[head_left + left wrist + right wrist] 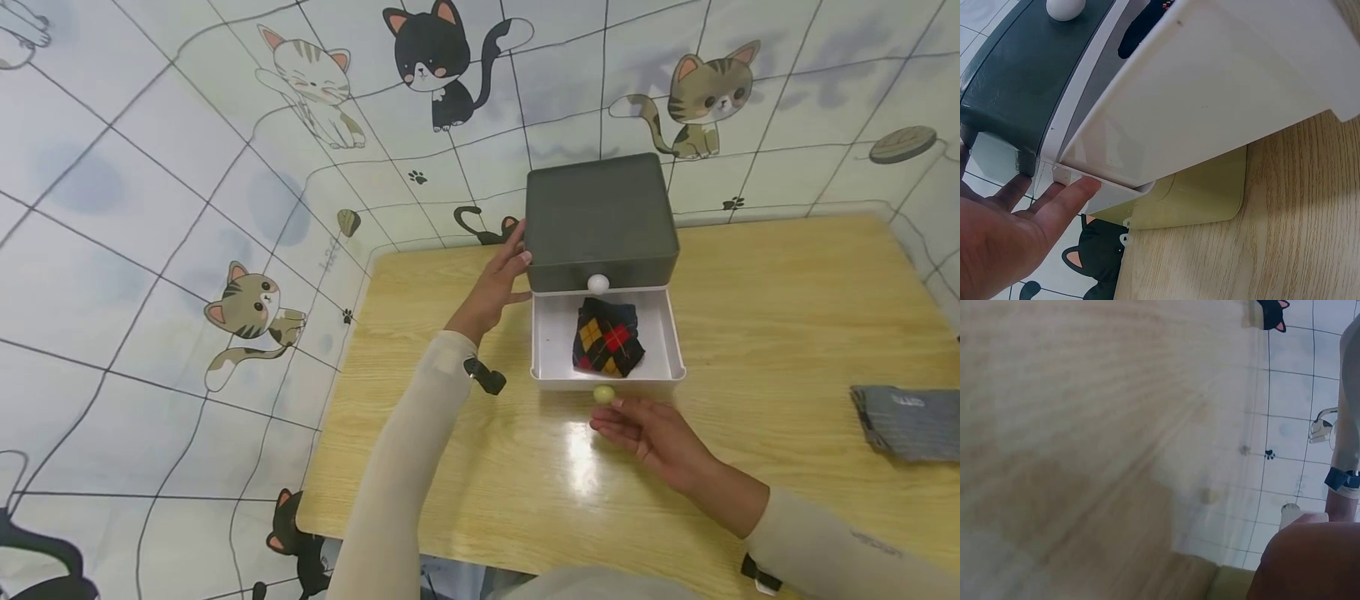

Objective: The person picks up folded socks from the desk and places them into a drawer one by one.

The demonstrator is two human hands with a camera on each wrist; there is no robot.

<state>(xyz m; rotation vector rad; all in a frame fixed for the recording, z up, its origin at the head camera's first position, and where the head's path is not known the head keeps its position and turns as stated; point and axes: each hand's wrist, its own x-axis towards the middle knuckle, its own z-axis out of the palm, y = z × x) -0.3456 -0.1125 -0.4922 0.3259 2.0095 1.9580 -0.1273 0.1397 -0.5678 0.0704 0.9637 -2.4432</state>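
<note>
A small drawer box with a dark grey-green top (600, 212) stands toward the back of the table. Its lower white drawer (550, 333) is pulled out and holds a folded dark argyle cloth (609, 337) with red and yellow diamonds. My left hand (489, 287) rests against the box's left side, fingers extended. In the left wrist view, the left hand's fingertips (1088, 183) touch the box at its side and lower corner. My right hand (663, 433) is in front of the drawer, its loosely extended fingers right at the round drawer knob (603, 394).
A folded grey cloth (911, 422) lies at the table's right edge. The upper drawer has a white knob (597, 284). Behind and left of the wooden table (787, 308) hangs a sheet (562, 83) printed with cats and grid lines.
</note>
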